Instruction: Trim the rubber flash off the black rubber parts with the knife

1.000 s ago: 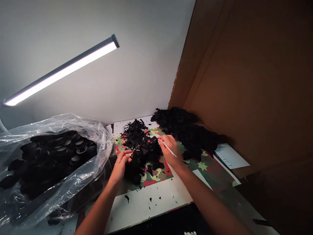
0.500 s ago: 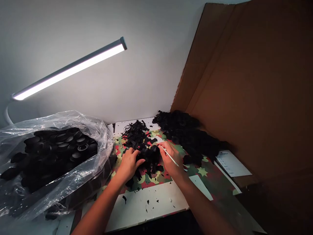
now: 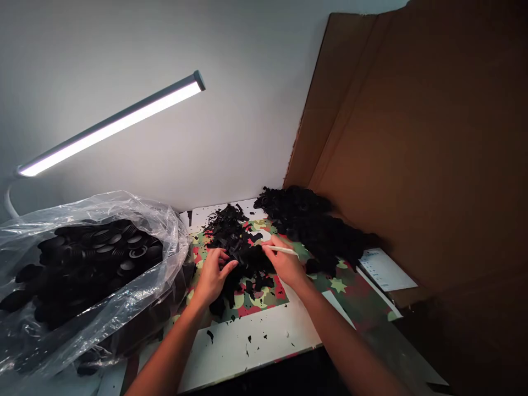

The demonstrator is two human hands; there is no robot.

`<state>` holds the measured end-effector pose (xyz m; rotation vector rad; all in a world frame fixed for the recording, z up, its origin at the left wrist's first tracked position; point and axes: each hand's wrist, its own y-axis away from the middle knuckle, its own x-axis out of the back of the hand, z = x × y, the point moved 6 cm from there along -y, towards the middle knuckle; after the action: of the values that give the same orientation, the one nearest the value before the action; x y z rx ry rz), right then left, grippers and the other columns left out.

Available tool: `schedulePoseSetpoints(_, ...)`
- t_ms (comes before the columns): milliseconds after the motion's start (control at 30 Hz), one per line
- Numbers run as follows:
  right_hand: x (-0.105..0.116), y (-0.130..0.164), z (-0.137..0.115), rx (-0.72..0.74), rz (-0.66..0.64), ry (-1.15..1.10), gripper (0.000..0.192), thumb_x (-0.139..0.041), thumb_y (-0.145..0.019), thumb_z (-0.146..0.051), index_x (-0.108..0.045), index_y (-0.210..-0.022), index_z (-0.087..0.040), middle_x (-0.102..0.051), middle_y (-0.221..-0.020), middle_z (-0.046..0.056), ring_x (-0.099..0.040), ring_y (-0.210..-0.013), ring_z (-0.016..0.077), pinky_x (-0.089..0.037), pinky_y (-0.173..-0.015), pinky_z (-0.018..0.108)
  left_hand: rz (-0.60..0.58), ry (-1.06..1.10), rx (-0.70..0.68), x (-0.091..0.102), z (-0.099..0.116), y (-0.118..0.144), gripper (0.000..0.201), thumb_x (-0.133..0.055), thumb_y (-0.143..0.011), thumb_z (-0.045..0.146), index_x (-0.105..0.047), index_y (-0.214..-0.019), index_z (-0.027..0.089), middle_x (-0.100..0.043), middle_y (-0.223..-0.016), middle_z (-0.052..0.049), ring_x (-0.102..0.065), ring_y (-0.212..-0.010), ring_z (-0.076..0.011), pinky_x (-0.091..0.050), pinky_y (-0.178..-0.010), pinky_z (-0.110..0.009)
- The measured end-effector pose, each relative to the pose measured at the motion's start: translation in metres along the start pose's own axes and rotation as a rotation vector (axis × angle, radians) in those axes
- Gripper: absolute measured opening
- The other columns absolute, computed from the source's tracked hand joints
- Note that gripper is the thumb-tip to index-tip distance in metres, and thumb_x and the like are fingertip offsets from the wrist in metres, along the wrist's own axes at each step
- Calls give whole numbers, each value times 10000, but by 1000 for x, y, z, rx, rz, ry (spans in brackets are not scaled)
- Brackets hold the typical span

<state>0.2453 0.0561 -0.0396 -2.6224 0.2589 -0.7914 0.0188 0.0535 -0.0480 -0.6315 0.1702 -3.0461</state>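
My right hand (image 3: pixel 285 259) pinches a slim white pen-like tool (image 3: pixel 284 250), its front end close to the black scraps. The tool's working tip cannot be made out against the dark material. My left hand (image 3: pixel 213 275) is at the near left side of the scrap pile (image 3: pixel 226 228), with curled fingers and the thumb stretched toward the right. Something dark lies between those fingers, but its shape merges with the black pieces around it. Under the pile is a camouflage-patterned sheet (image 3: pixel 251 309) in green, red and cream.
A clear plastic bag (image 3: pixel 173 242) full of round ribbed black parts (image 3: pixel 103 247) stands left. A larger black heap (image 3: pixel 322 231) lies against the cardboard wall (image 3: pixel 412 148) at right, beside a printed paper (image 3: pixel 388 269). A lit bar lamp (image 3: pixel 111 129) hangs above.
The white tool has swung from slanting down toward my wrist to lying nearly level. My left hand stays at the pile, its fingers slightly shifted. The whole view has shifted a little.
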Motion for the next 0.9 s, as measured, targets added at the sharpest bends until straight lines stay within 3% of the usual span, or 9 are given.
schedulePoseSetpoints(100, 1, 13, -24, 20, 84, -106, 209, -509, -922, -320, -487, -723, -257, -672, -852, 45, -641, -860, 235, -500, -782, 347, -27, 214, 161, -4, -6, 0, 395, -820, -618, 458, -521, -701, 214, -565, -689, 34, -489, -588, -130, -348, -560, -233)
schedulePoseSetpoints(167, 0, 26, -35, -27, 134, -173, 225, -518, -938, -355, -510, -737, -256, -666, -818, 38, -636, -809, 224, -507, -767, 345, -28, 312, 227, -5, -8, 2, 444, -831, -587, 467, -479, -690, 216, -507, -599, 68, -437, -553, -111, -304, -540, -211)
schedulePoseSetpoints(233, -11, 38, -43, -97, 44, -274, 222, -532, -941, -378, -537, -757, -254, -682, -774, 20, -636, -705, 202, -512, -688, 321, -32, 354, 239, -6, -6, 4, 466, -843, -568, 442, -451, -682, 216, -478, -578, 82, -421, -548, -101, -291, -537, -202)
schedulePoseSetpoints(333, -28, 50, -47, -173, -57, -344, 191, -537, -935, -381, -592, -810, -248, -749, -876, 36, -690, -763, 214, -535, -730, 336, -54, 363, 231, -8, 1, 8, 460, -853, -564, 394, -453, -708, 218, -482, -586, 87, -441, -545, -97, -296, -530, -197)
schedulePoseSetpoints(467, -38, 54, -40, -215, -62, -309, 172, -540, -919, -371, -615, -826, -248, -778, -989, 48, -723, -879, 244, -550, -825, 385, -45, 326, 191, -7, 9, 12, 425, -864, -538, 315, -520, -765, 211, -545, -654, 74, -494, -572, -101, -357, -533, -197)
schedulePoseSetpoints(733, -37, 54, -40, -115, -11, -226, 154, -512, -941, -309, -615, -844, -247, -768, -901, 44, -724, -793, 222, -573, -718, 337, 69, 209, 53, -7, 14, 16, 283, -833, -574, 296, -723, -814, 195, -631, -827, 1, -567, -605, -113, -485, -570, -242)
schedulePoseSetpoints(900, -40, 59, -50, 20, 27, -150, 173, -446, -987, -236, -596, -901, -238, -723, -878, 51, -699, -786, 204, -558, -705, 307, 123, 297, 37, -10, 15, 21, 254, -840, -585, 298, -736, -793, 195, -605, -831, 4, -599, -621, -113, -505, -568, -237)
